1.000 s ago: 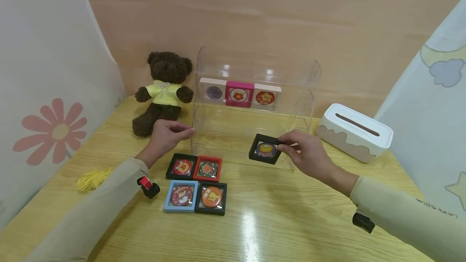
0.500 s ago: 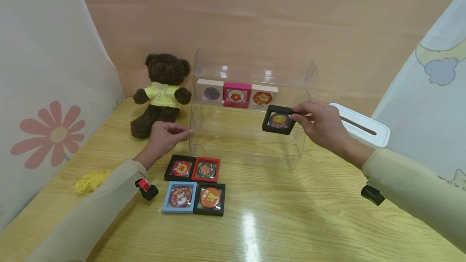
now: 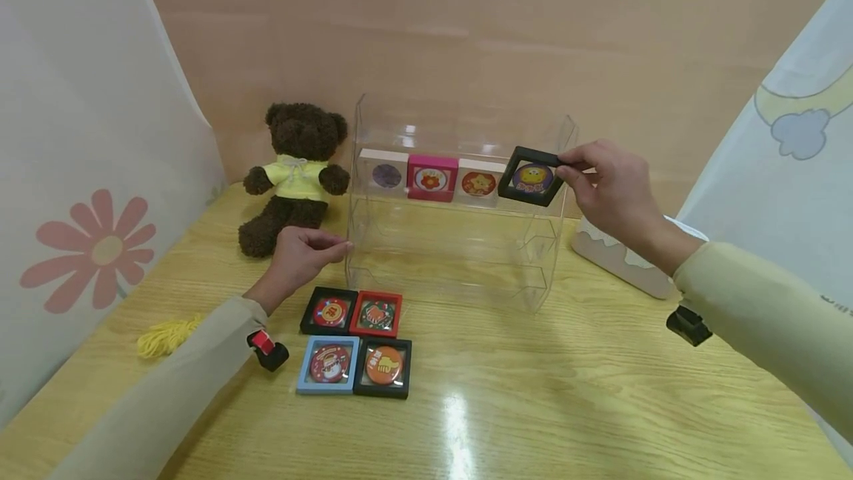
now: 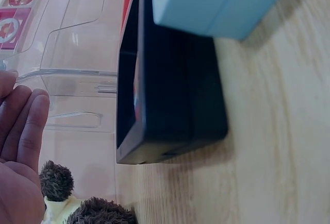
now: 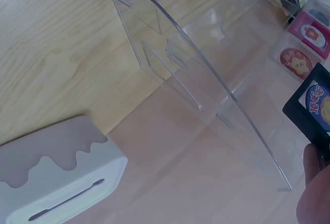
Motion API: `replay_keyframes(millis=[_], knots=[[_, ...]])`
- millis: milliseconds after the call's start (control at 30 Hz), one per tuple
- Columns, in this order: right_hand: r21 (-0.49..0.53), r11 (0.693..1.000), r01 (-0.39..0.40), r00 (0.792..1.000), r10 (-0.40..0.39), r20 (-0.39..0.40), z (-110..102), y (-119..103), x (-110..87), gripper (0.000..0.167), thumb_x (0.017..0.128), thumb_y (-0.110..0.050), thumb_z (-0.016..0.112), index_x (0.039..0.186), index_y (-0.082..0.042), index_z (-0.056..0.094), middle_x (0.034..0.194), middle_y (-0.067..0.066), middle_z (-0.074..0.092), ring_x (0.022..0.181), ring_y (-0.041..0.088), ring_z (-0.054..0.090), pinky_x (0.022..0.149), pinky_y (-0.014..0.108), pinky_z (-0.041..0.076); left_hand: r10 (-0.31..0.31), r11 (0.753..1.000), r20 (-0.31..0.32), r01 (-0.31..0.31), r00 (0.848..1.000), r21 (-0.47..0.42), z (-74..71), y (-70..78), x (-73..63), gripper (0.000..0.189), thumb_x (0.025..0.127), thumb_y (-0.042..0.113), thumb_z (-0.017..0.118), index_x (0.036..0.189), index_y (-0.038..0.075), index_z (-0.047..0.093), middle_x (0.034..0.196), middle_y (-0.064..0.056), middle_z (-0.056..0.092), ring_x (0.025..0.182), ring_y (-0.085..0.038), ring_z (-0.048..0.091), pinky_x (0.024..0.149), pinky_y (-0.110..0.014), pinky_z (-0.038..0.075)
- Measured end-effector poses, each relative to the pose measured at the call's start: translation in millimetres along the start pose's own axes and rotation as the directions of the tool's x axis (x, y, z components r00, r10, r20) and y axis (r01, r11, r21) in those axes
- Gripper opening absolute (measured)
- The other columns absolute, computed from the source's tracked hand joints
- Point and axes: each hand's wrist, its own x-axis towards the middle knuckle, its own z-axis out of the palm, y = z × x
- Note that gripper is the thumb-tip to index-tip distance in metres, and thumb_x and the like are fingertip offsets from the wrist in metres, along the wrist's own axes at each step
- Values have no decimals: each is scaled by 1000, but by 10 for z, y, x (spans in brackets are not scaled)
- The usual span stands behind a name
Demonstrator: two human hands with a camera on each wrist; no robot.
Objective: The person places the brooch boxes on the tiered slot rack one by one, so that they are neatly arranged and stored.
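The right hand [image 3: 616, 185] pinches the probably light, stiff black badge frame [image 3: 531, 177] by its right rim (its face might smudge), the left hand [image 3: 298, 261] pinching the clear rack [image 3: 460, 243].

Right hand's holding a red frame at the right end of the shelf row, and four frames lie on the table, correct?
The colour is wrong: the head view shows the right hand holding a black frame at the right end of the shelf row, and four frames lie on the table.
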Motion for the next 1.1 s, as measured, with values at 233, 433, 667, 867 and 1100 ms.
replay_keyframes(millis=[233, 433, 667, 867, 1100], knots=[[-37, 999, -19, 999, 18, -38, -48, 73, 103, 10, 83, 5, 70, 92, 8, 68, 84, 18, 63, 77, 27, 63, 68, -3, 33, 11, 1000, -12, -11, 1000, 5, 7, -29, -2, 18, 84, 12, 74, 89, -6, 74, 81, -14, 70, 70, -18, 67, 66, -38, 55], [-68, 996, -52, 998, 49, -39, -73, 117, 154, 9, 84, 7, 68, 92, 10, 67, 84, 17, 62, 78, 28, 62, 68, -3, 34, 2, 1000, -15, -2, 1000, -17, 19, -36, -1, 18, 84, 11, 74, 89, -6, 73, 81, -14, 70, 70, -18, 67, 70, -49, 54], [-69, 994, -83, 996, 80, -42, -31, 148, 190, 9, 86, 4, 67, 94, 10, 66, 84, 17, 62, 81, 25, 60, 68, -2, 33, -18, 1000, -14, 18, 1000, -14, 16, -44, -8, 19, 84, 11, 74, 90, -7, 73, 81, -14, 70, 71, -19, 67, 68, -41, 55], [-80, 991, -103, 994, 100, -35, 27, 161, 194, 9, 86, 3, 67, 93, 10, 66, 85, 18, 62, 81, 30, 60, 67, -3, 32, -12, 999, -7, 12, 1000, -36, 21, -48, -10, 19, 85, 11, 73, 90, -7, 73, 80, -14, 70, 72, -23, 69, 71, -46, 54], [-100, 990, -104, 994, 99, -52, 64, 167, 217, 10, 87, 2, 67, 94, 9, 67, 85, 18, 63, 81, 30, 62, 67, -2, 30, 6, 999, -11, -6, 1000, -34, 19, -47, -5, 17, 85, 10, 73, 90, -7, 73, 80, -15, 70, 74, -29, 69, 66, -33, 56]])
